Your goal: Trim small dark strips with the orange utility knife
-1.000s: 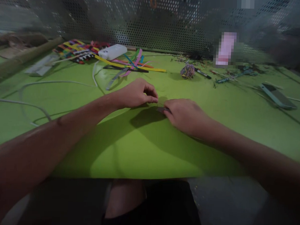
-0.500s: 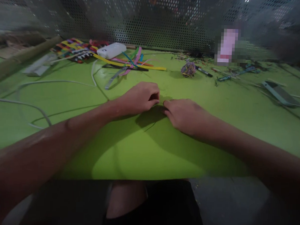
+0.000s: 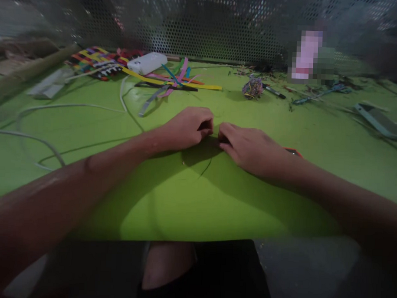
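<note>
Facing each other over the surface (image 3: pixel 183 205), left hand (image 3: pixel 192 128) and right hand (image 3: pixel 247 145) are curled; whether they grasp anything is unclear.

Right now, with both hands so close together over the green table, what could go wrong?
The thin dark strand just below the left hand and right hand could get brushed aside and be hard to find. The right forearm might knock the red-edged thing, which it mostly hides. The white cable could snag the left forearm.
</note>
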